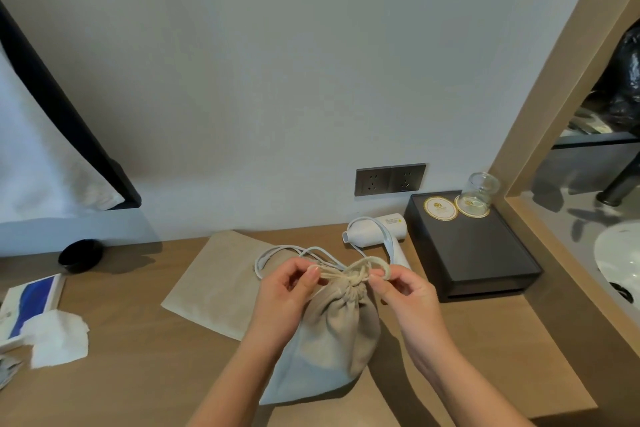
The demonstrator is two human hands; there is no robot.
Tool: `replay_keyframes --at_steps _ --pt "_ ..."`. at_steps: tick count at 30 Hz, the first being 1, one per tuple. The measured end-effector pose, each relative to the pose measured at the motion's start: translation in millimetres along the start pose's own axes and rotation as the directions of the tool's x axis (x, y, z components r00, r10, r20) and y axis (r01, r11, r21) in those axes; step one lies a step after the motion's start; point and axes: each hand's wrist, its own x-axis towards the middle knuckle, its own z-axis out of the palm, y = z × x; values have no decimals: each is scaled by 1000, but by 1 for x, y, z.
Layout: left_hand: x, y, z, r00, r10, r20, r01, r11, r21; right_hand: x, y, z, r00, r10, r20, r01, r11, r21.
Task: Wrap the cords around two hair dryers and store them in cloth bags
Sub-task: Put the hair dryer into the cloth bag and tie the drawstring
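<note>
Both hands, left hand [287,282] and right hand [398,284], pinch cream drawstring [346,274] atop soft beige cloth bag [332,333]; limp fabric, best held by strings. White plastic hair dryer [375,230] lies behind bag.

**Around the black box**

Black box [474,246] on the wooden desk [138,374]. On its lid, an upturned glass [481,192] beside a round coaster [440,208]. Behind its left corner, a wall socket [390,179]. Far left of it, a black bowl [80,255], tissue box [33,302] and loose tissue [57,338].
</note>
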Motion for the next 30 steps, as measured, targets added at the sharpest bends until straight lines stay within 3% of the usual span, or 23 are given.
replay_keyframes --at_steps 9,15,19,26,30 --pt "3 -1 0 996 88 17 -89 995 49 -2 -13 12 997 57 55 -55 997 -50" --pt "2 -5 -1 1000 8 -17 -8 1000 -23 -3 -27 9 958 60 281 -63 998 -1" --pt "-1 -4 0 998 -58 40 62 991 -118 -6 -33 10 913 -8 408 -15 999 53" --pt "-4 2 6 977 -21 214 55 987 -152 5 -32 11 941 187 281 -200 980 19" --pt "-6 -1 2 954 -31 297 99 971 -217 3 -35 10 933 159 323 -196 977 82"
